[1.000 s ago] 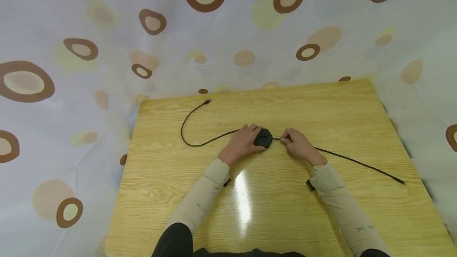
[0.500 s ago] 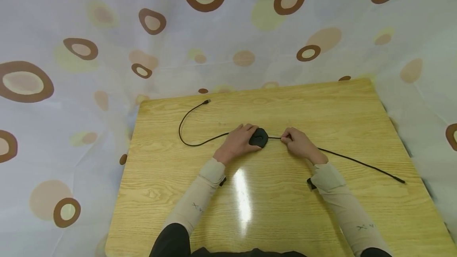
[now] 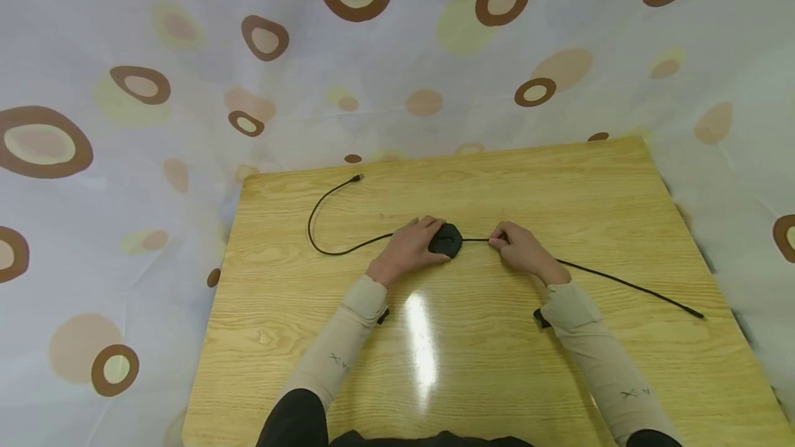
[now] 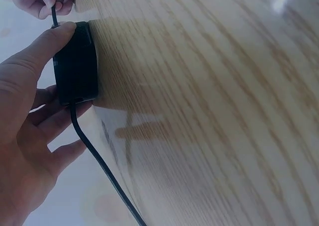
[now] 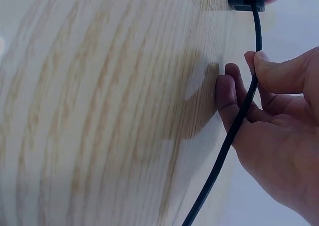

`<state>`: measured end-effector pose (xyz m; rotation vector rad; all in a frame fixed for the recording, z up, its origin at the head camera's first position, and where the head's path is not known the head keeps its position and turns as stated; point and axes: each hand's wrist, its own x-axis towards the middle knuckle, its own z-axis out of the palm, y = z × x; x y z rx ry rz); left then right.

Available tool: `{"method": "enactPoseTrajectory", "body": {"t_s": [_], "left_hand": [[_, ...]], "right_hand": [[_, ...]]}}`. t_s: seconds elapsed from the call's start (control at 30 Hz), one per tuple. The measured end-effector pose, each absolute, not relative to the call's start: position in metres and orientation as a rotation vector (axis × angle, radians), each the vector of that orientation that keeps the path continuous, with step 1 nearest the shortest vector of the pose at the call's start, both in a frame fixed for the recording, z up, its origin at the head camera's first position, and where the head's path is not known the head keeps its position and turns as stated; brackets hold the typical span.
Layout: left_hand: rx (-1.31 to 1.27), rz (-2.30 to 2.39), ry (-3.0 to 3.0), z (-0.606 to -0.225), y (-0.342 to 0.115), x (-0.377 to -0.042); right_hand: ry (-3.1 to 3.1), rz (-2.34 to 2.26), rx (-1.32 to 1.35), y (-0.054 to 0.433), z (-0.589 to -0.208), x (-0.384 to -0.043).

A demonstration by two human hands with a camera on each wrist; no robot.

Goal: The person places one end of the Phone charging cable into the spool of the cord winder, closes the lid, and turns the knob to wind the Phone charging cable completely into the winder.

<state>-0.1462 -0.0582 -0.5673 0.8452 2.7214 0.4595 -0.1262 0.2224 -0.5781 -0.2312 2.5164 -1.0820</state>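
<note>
A flat black hexagonal case (image 3: 453, 243) with a curved slot on top lies on the wooden table, a black cable (image 3: 338, 253) coming out of both its sides. My left hand (image 3: 408, 248) holds the case, thumb along the near edge and fingers round the far one; the left wrist view shows the thumb on the case's side (image 4: 77, 66). Just to the right, my right hand (image 3: 523, 252) pinches the cable between thumb and forefinger. A short straight stretch shows between case and fingertips. In the right wrist view, the cable (image 5: 224, 151) runs on below the palm.
Toward the table's back left, the cable curves round to a USB plug (image 3: 357, 178). Its other end, a dark tip (image 3: 695, 313), lies near the right edge. A patterned curtain (image 3: 424, 102) rises behind the table (image 3: 298, 336).
My left hand has slid leftward with the case, so the cable between it and my right hand shows longer. The left cable loop has shifted slightly left. My right hand has barely moved.
</note>
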Motion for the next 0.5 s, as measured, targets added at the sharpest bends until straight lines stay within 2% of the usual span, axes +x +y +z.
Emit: {"method": "enactPoseTrajectory", "body": {"t_s": [0.5], "left_hand": [[0.797,0.467,2.694,-0.567,-0.074,-0.150]], "right_hand": [[2.495,-1.094,-0.271,0.225,-0.578,-0.133]]}}
